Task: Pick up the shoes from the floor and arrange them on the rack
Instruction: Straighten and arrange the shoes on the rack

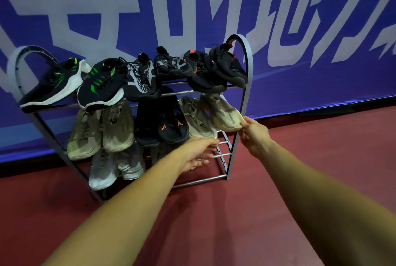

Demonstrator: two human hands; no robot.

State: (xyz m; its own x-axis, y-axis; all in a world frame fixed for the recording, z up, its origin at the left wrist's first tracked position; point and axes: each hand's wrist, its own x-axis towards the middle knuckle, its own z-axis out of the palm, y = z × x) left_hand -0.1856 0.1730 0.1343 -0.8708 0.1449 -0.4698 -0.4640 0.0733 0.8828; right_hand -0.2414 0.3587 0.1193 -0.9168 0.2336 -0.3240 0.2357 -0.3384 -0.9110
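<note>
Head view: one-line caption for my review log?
Right hand pinches a beige shoe on the middle shelf of the rack; left hand hovers open below.

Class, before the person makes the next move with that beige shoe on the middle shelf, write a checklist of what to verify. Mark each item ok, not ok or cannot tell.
1. Right hand pinches the toe of the beige shoe: ok.
2. That shoe is seated on the middle shelf of the rack: cannot tell, as the rails under it are hidden.
3. Partner shoe lies beside it on the same shelf: ok.
4. Left hand is free, with fingers relaxed and holding nothing: ok.
5. Space left on the bottom shelf at right, where bare rails show: ok.
</note>
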